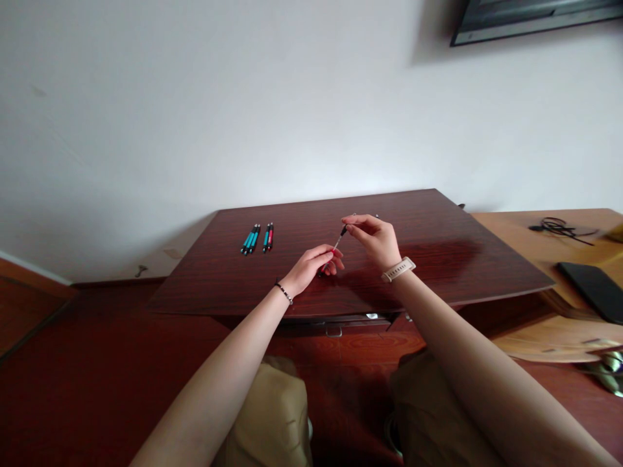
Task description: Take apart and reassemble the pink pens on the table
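Observation:
Over the dark wooden table (418, 227), my left hand (314, 261) is closed around a pen's lower part, mostly hidden by the fingers; a bit of red shows at its top. A thin, pale pen refill (337, 242) rises slantwise out of that grip. At its upper end is a black pen piece (344, 229), pinched between the thumb and fingertips of my right hand (376, 237). Left of the hands lie several teal pens (250, 239) side by side. Next to them are one more teal pen (265, 238) and a red pen (270, 237). Small bits lie partly hidden behind my right hand.
A lighter wooden desk (506, 224) adjoins on the right, bearing a coiled black cable (557, 227) and a flat black object (591, 288). The white wall (292, 97) stands behind the table. A screen (535, 23) hangs at the upper right. My knees are below the table's front edge.

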The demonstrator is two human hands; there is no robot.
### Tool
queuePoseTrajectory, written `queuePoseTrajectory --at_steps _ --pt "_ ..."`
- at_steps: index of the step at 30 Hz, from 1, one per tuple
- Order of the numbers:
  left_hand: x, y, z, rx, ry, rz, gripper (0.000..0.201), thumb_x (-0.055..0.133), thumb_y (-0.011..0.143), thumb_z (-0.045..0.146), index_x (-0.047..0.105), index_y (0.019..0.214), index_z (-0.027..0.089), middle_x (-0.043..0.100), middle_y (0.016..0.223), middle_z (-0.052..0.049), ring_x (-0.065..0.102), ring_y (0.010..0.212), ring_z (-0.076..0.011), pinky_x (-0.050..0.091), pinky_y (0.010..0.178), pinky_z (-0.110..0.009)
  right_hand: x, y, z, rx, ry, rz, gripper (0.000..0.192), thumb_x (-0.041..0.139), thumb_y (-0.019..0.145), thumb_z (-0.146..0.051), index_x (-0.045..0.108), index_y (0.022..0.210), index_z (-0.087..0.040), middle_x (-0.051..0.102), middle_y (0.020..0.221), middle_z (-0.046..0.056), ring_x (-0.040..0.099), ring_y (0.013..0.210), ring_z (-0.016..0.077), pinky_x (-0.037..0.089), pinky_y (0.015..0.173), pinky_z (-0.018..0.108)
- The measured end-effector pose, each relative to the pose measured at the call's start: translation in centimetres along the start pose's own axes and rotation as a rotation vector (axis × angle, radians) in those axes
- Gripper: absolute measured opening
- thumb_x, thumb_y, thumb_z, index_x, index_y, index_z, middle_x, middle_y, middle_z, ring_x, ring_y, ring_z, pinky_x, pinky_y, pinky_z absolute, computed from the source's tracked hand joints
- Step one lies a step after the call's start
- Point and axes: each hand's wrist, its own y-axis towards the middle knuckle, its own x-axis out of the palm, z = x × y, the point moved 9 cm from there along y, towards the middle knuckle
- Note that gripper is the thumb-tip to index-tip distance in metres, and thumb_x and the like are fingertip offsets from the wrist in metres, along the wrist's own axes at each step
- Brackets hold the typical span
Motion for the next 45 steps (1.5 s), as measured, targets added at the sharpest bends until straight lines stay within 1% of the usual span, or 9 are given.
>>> queuePoseTrajectory --at_steps 9,15,19,31,34,37,40,43,45 --pt "0.0 0.1 0.0 0.001 -0.012 0.012 0.035 0.064 0.101 0.047 0.073 0.112 0.015 0.078 0.098 -0.012 0.066 0.077 -0.0172 0.049 0.073 -0.031 0.0 -0.1 0.0 0.000 -0.005 -0.014 0.028 0.084 0.087 -0.045 0.083 0.103 -0.022 0.082 0.114 0.010 0.076 0.108 0.0260 0.061 0.103 0.047" --pt "0.1 0.2 0.1 0.003 -0.039 0.006 0.034 0.064 0.102 0.045 0.072 0.113 0.015 0.078 0.101 -0.012 0.066 0.078 -0.0164 0.047 0.071 -0.030 1.7 -0.8 0.9 0.019 -0.022 -0.120 0.029 0.083 0.088 -0.048 0.083 0.103 -0.023 0.082 0.113 0.009 0.077 0.106 0.0263 0.062 0.102 0.045" --pt "-0.1 0.2 0.0 0.005 -0.065 0.029 0.032 0.066 0.101 0.045 0.071 0.109 0.014 0.078 0.101 -0.012 0.065 0.076 -0.0156 0.045 0.069 -0.029 2.7 -1.3 1.6 0.058 -0.028 -0.165 0.029 0.081 0.089 -0.049 0.083 0.104 -0.024 0.082 0.112 0.008 0.078 0.100 0.0255 0.065 0.094 0.042" --pt "-0.5 0.1 0.0 -0.002 -0.106 0.095 0.035 0.071 0.096 0.047 0.073 0.109 0.014 0.078 0.096 -0.012 0.063 0.074 -0.0159 0.043 0.067 -0.029 2.7 -1.4 1.8 0.096 -0.002 -0.177 0.031 0.083 0.087 -0.051 0.081 0.102 -0.024 0.081 0.107 0.008 0.076 0.098 0.0252 0.064 0.092 0.041" --pt "-0.6 0.0 0.1 -0.002 -0.095 0.102 0.035 0.071 0.096 0.047 0.072 0.108 0.014 0.077 0.095 -0.012 0.059 0.070 -0.0143 0.040 0.062 -0.028 3.0 -1.5 1.8 0.112 0.009 -0.175 0.033 0.083 0.086 -0.053 0.077 0.097 -0.022 0.081 0.108 0.010 0.077 0.100 0.0260 0.063 0.094 0.043" --pt "-0.7 0.0 0.3 0.006 -0.081 0.115 0.035 0.072 0.095 0.047 0.071 0.110 0.015 0.077 0.095 -0.010 0.053 0.063 -0.0113 0.034 0.057 -0.027 3.1 -1.5 2.1 0.132 0.104 -0.140 0.037 0.086 0.082 -0.052 0.065 0.092 -0.024 0.081 0.108 0.010 0.077 0.107 0.0265 0.062 0.097 0.043" --pt "-1.4 0.0 0.4 0.016 -0.083 0.167 0.036 0.075 0.092 0.044 0.064 0.114 0.018 0.078 0.094 -0.008 0.048 0.057 -0.0086 0.027 0.053 -0.025 2.9 -1.6 2.9 0.184 0.207 -0.096 0.050 0.091 0.076 -0.048 0.053 0.100 -0.027 0.082 0.106 0.007 0.078 0.107 0.0241 0.061 0.095 0.041" --pt "-2.2 0.0 0.4 0.026 -0.095 0.230 0.035 0.078 0.089 0.043 0.056 0.105 0.021 0.078 0.089 -0.006 0.045 0.054 -0.0075 0.023 0.052 -0.024 2.9 -1.8 3.7 0.246 0.207 -0.134 0.059 0.093 0.073 -0.046 0.054 0.113 -0.026 0.082 0.107 0.007 0.077 0.095 0.0209 0.061 0.090 0.038" --pt "-2.2 -0.1 0.4 0.026 -0.093 0.228 0.036 0.079 0.088 0.042 0.052 0.099 0.021 0.078 0.087 -0.006 0.045 0.054 -0.0073 0.023 0.053 -0.024 2.8 -1.9 4.0 0.272 0.157 -0.174 0.059 0.092 0.074 -0.047 0.058 0.117 -0.024 0.082 0.099 0.005 0.076 0.087 0.0195 0.060 0.085 0.035"
